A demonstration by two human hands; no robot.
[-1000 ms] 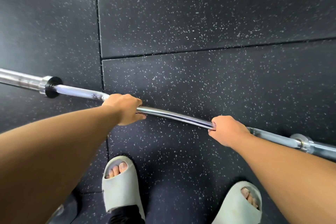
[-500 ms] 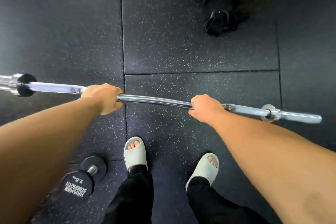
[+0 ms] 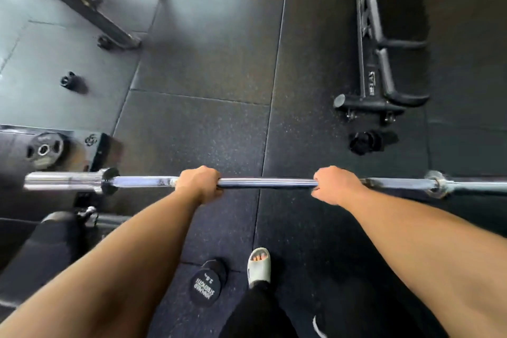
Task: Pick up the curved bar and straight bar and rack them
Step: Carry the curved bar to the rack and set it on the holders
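A chrome curved bar [image 3: 267, 183] runs level across the view, held well above the dark rubber floor. My left hand [image 3: 199, 184] is shut around it left of centre, knuckles up. My right hand [image 3: 333, 185] is shut around it right of centre. The bar's left sleeve [image 3: 63, 180] and collar show fully; its right end runs out of the frame past the right collar [image 3: 436, 184]. No straight bar is in view.
A small black dumbbell [image 3: 205, 284] stands by my left foot [image 3: 258, 266]. A weight plate [image 3: 44, 149] and black machine parts sit at the left. A black bench frame [image 3: 370, 63] lies at the upper right, a clip [image 3: 363, 143] below it, a rack leg [image 3: 82, 5] at the upper left.
The bar has risen from near the floor to well above it, in both hands. My view has lifted, so the bench frame, weight plate and rack leg have come into sight.
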